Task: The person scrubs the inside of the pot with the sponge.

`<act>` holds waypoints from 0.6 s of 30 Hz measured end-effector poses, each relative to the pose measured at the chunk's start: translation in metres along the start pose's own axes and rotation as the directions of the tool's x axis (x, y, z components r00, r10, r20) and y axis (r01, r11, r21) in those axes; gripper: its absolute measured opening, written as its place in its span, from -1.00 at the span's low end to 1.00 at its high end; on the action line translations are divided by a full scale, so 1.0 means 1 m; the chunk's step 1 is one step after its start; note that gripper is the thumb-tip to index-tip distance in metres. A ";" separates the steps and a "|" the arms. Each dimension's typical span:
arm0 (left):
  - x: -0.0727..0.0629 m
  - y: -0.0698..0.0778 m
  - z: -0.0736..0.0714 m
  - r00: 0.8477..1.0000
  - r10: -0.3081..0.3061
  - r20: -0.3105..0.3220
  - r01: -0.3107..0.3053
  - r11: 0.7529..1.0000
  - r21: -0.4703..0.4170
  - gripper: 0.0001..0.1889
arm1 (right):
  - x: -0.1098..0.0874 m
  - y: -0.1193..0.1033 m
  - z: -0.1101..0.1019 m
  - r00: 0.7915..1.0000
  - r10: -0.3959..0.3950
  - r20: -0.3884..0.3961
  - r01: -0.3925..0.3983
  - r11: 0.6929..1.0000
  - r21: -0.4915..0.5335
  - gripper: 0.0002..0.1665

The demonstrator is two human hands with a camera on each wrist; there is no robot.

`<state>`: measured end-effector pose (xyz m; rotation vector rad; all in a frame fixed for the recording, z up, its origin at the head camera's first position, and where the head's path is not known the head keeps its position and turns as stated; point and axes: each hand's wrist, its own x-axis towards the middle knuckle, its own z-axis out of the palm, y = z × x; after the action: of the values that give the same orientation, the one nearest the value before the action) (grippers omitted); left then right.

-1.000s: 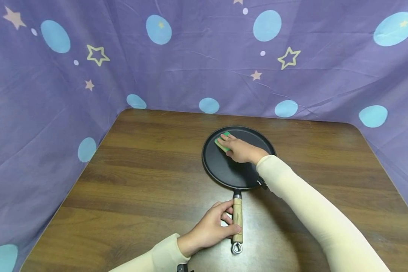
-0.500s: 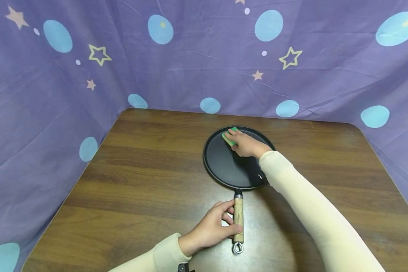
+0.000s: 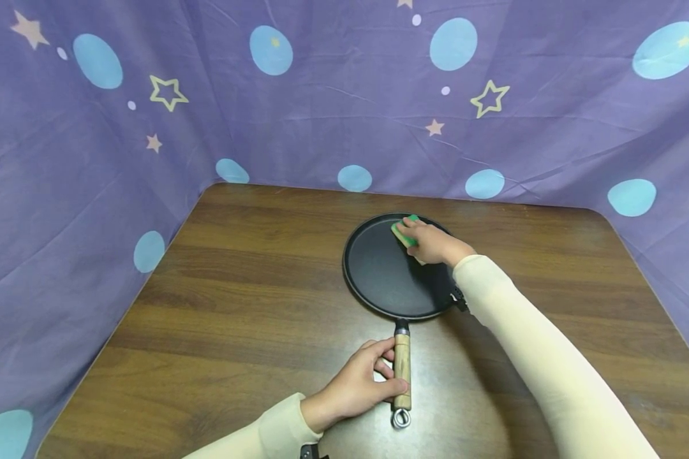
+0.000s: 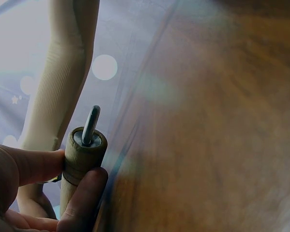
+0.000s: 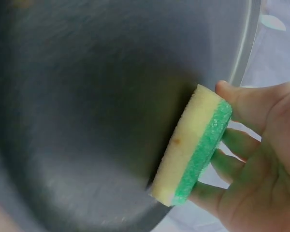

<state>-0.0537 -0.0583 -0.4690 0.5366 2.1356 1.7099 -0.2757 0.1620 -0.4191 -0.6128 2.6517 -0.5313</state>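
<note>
A round black flat frying pan (image 3: 379, 274) lies on the table with its wooden handle (image 3: 402, 363) toward me. My left hand (image 3: 353, 386) grips that handle, thumb on one side and fingers on the other; the left wrist view shows them around its end, near the metal hanging ring (image 4: 91, 125). My right hand (image 3: 436, 243) holds a sponge (image 3: 404, 234) on the far part of the pan's surface. In the right wrist view the sponge (image 5: 188, 150) has its yellow side against the pan and its green side under my fingers (image 5: 229, 166).
The brown wooden table (image 3: 235, 287) extends around the pan on all sides. Behind it and to the left hangs a purple curtain (image 3: 321, 115) with blue dots and stars. My right forearm (image 3: 528, 338) reaches across the table's right part.
My right hand has slid the sponge to the right along the far part of the pan. The left hand keeps its grip on the handle, and the pan stays put.
</note>
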 end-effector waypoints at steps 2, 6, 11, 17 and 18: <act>0.000 0.000 0.000 1.000 -0.001 -0.001 0.001 1.000 0.000 -0.22 | -0.003 0.003 0.000 1.000 -0.001 -0.006 0.001 1.000 -0.008 -0.18; 0.000 0.000 0.000 1.000 -0.004 0.000 0.004 1.000 -0.005 -0.21 | -0.010 0.007 0.000 1.000 0.005 -0.017 -0.005 1.000 -0.016 -0.18; 0.000 0.000 0.000 1.000 -0.002 0.002 0.002 1.000 -0.004 -0.21 | -0.020 0.010 0.001 0.999 0.007 -0.039 -0.008 1.000 -0.023 -0.19; 0.000 -0.001 0.000 1.000 0.003 0.000 -0.003 1.000 -0.005 -0.21 | -0.030 0.011 0.006 0.996 -0.006 -0.088 -0.001 0.997 -0.081 -0.22; 0.000 -0.001 0.000 1.000 0.003 0.000 -0.003 1.000 -0.006 -0.21 | -0.032 0.011 0.006 0.995 -0.009 -0.094 0.001 0.996 -0.090 -0.22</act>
<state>-0.0536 -0.0584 -0.4702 0.5382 2.1297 1.7180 -0.2502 0.1848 -0.4213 -0.6357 2.7767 -0.4552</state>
